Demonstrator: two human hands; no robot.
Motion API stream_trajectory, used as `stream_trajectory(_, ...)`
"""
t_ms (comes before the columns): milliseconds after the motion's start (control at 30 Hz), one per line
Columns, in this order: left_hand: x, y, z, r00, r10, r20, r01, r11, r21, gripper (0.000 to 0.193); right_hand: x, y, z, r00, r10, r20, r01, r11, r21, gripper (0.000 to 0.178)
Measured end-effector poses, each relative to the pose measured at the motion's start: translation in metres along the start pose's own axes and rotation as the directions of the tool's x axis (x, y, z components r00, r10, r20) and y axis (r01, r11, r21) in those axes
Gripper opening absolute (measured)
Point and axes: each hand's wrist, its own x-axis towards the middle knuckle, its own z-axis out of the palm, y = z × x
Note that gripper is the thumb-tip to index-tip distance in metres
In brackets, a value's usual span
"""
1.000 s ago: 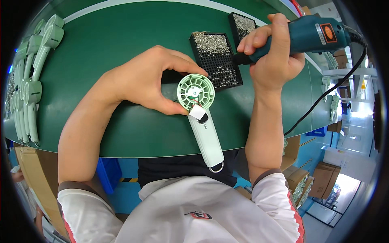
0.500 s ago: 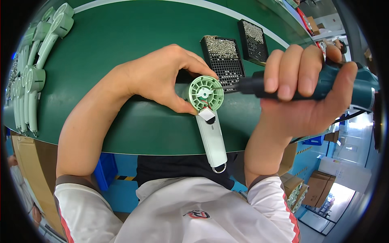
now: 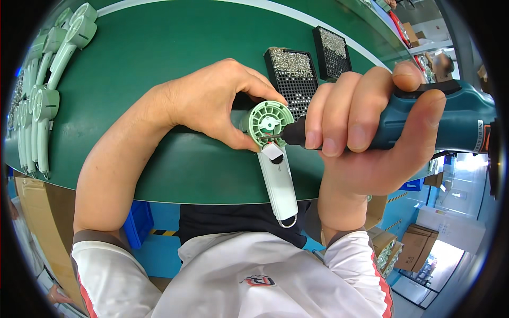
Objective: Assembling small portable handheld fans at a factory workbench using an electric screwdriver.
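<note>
My left hand [image 3: 217, 103] pinches the round pale-green head of a small handheld fan [image 3: 271, 153] between thumb and fingers, above the green table [image 3: 159, 53]. The fan's white handle points down toward me, with a metal ring at its end. My right hand [image 3: 371, 138] grips a teal electric screwdriver [image 3: 440, 119] held level. Its black nose and thin bit touch the fan head just right of the hub.
Two black trays of small screws [image 3: 291, 71] [image 3: 334, 50] lie on the table behind the fan. A row of several pale-green fans [image 3: 45, 100] lies along the far left. The table's front edge runs just below my hands; cardboard boxes [image 3: 419, 246] stand on the floor at right.
My right hand has brought the screwdriver from the screw tray down and left until its bit meets the fan head. The left hand has kept its hold on the fan.
</note>
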Motion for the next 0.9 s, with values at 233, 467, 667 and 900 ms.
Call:
stream_trajectory(233, 0.002, 0.0, 0.001, 1.0, -0.004, 0.004, 0.004, 1.0, -0.005, 0.06, -0.004, 0.003, 0.0, 1.0, 0.012, -0.015, -0.012, 1.0, 0.02, 0.048)
stream_trajectory(467, 0.003, 0.005, -0.003, 0.999, -0.029, 0.035, 0.029, 1.0, 0.013, 0.061, -0.003, 0.013, 0.001, 1.0, -0.004, -0.004, 0.004, 0.992, -0.123, 0.041)
stream_trajectory(667, 0.003, 0.003, -0.004, 0.998, -0.047, 0.039, 0.047, 0.999, 0.004, 0.053, 0.0, 0.012, 0.016, 0.999, 0.03, 0.027, -0.024, 0.982, -0.19, 0.025)
stream_trajectory(900, -0.004, 0.004, 0.001, 0.996, -0.079, -0.034, 0.076, 0.993, -0.088, 0.042, -0.001, 0.021, 0.025, 0.998, 0.047, 0.041, -0.036, 0.97, -0.242, 0.015)
